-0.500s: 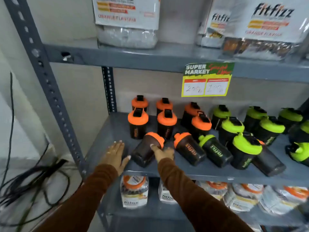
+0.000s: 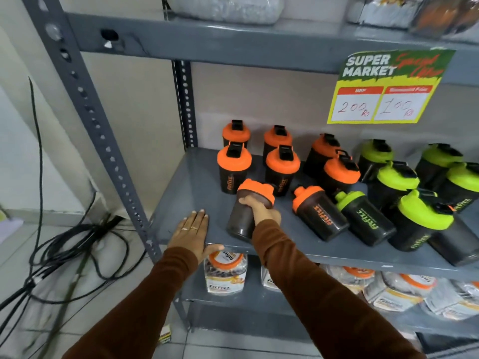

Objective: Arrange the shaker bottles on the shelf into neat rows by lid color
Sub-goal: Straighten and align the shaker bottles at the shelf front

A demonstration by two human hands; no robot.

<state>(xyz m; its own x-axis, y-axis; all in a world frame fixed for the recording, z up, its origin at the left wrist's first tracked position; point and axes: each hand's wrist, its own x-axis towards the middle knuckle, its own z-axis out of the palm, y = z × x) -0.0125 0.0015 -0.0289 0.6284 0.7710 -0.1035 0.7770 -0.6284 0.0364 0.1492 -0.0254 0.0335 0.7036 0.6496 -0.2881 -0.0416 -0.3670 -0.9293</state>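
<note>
A grey metal shelf (image 2: 197,177) holds dark shaker bottles. Several orange-lid bottles (image 2: 234,165) stand upright at the back left; several green-lid bottles (image 2: 396,182) stand at the right. My right hand (image 2: 261,209) is shut on a tilted orange-lid bottle (image 2: 241,221) near the front edge, gripping just below its lid. Another orange-lid bottle (image 2: 320,213) and a green-lid bottle (image 2: 364,217) lie on their sides to its right. My left hand (image 2: 190,234) rests flat and open on the shelf's front left corner.
A price sign (image 2: 386,86) hangs from the upper shelf. Packaged jars (image 2: 225,273) fill the shelf below. A perforated upright post (image 2: 88,110) stands at left, with black cables (image 2: 64,255) on the floor beside it.
My right hand has closed around the tilted orange-lid bottle and raised its lid end. My left hand stays flat on the shelf. The camera has moved closer.
</note>
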